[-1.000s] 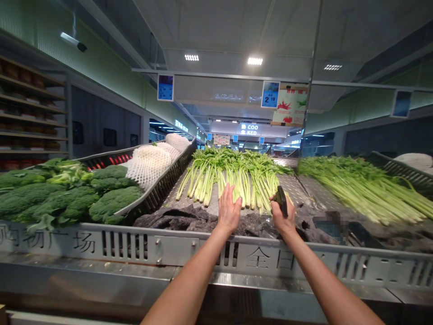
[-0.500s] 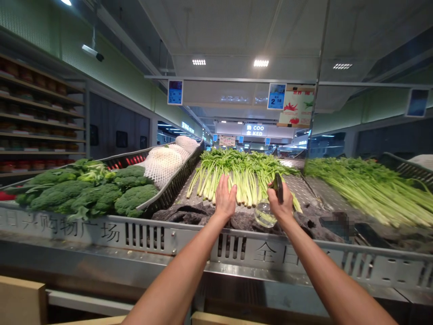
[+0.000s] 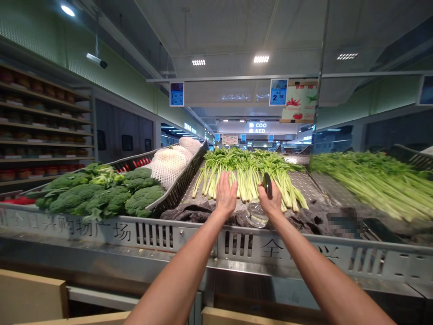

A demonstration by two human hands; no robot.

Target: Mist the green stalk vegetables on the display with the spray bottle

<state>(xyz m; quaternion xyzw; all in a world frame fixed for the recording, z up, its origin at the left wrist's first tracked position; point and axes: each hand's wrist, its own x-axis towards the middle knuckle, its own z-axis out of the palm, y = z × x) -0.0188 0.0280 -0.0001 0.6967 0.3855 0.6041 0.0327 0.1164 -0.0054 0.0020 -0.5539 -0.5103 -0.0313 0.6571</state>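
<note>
Across the stepless, patterned metal display deck [image 3: 306,187] in front of you lies a broad spread of celery [image 3: 248,174], leafy tops toward the far edge and pale stalk ends toward the near edge. The stalks lie side by side in loose bunches, fanning out a little at the left and right, bright green above and almost white at the cut ends.

Your left hand [image 3: 226,194] is held up before the stalks left of the middle, palm flat and fingers straight, close together, with the thumb spread away. Whether it touches the celery, you cannot tell. Your right hand [image 3: 271,201] has its fingers curled and clamped around a spray bottle [image 3: 257,214], with a dark head and clear, rounded body, above the near edge. Both hands hide some of the stalk ends.

Nearer you, the grey slotted rail [image 3: 257,253] runs along the front edge, and your forearms reach over it. To the right of the deck, a mirror [image 3: 372,131] shows more greens. Left of it, broccoli [image 3: 108,194] is heaped behind the rail, beside a dark slatted divider [image 3: 181,187] and pale produce in white foam nets [image 3: 167,164]. Dark, crumpled cloth [image 3: 189,212] lines the near edge, below the stalk ends. Smallest are the blue price signs [image 3: 279,92] hanging overhead.
</note>
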